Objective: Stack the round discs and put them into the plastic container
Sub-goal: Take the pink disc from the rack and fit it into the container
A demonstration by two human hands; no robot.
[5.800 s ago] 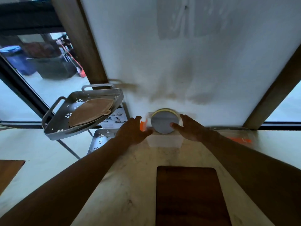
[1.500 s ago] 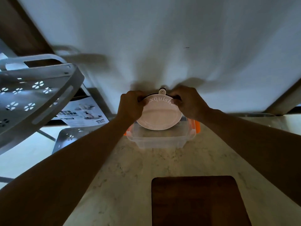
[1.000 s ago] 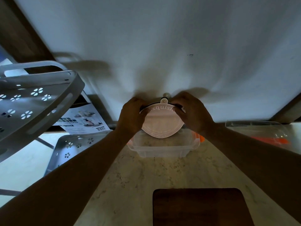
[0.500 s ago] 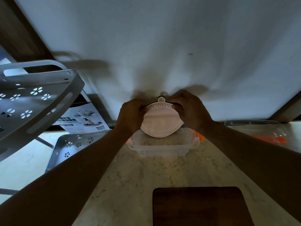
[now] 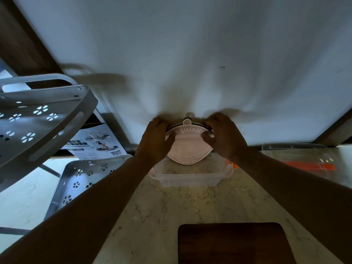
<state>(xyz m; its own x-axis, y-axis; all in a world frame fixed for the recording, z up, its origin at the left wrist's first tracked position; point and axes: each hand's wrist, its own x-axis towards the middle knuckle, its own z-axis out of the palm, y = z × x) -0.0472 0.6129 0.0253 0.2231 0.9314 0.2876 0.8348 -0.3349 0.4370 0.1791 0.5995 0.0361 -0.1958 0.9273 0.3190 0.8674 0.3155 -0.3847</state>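
A stack of round discs point(image 5: 188, 147), the front one pale pink with white lettering and a small tab on top, stands tilted on edge over the clear plastic container point(image 5: 190, 178). My left hand point(image 5: 154, 141) grips the stack's left edge and my right hand point(image 5: 224, 138) grips its right edge. Dark rims of other discs show behind the pink one. The stack's lower edge dips into the container at its far side, against the white wall. The container has orange clips at its sides.
A grey perforated rack point(image 5: 38, 121) hangs at the left, with a second perforated tray point(image 5: 82, 176) and a printed box point(image 5: 95, 143) below it. The clear lid with orange clips point(image 5: 304, 159) lies to the right. A dark wooden board point(image 5: 234, 244) lies near me on the marble counter.
Both hands have stayed on the disc stack over the container. The stack sits slightly lower and its fingers have shifted a little onto the front face.
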